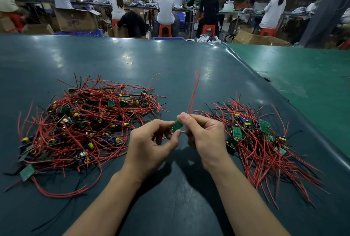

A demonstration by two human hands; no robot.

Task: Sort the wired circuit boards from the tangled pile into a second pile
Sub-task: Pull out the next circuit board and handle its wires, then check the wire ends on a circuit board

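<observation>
Tangled pile (85, 126), tabletop (170, 61) left: unsorted. Left hand (151, 145) pinches circuit board (177, 126); right hand (204, 133) pinches its red wires (194, 92) upright, likely straightening them. Second pile (265, 141), right: sorted.

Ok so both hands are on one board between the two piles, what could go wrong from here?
1. The red wires standing up from the held circuit board could hook strands of the sorted pile when it is laid down.
2. The left hand and right hand only pinch it, so it may slip.
3. A wire near the tangled pile might drag neighbours along.
</observation>
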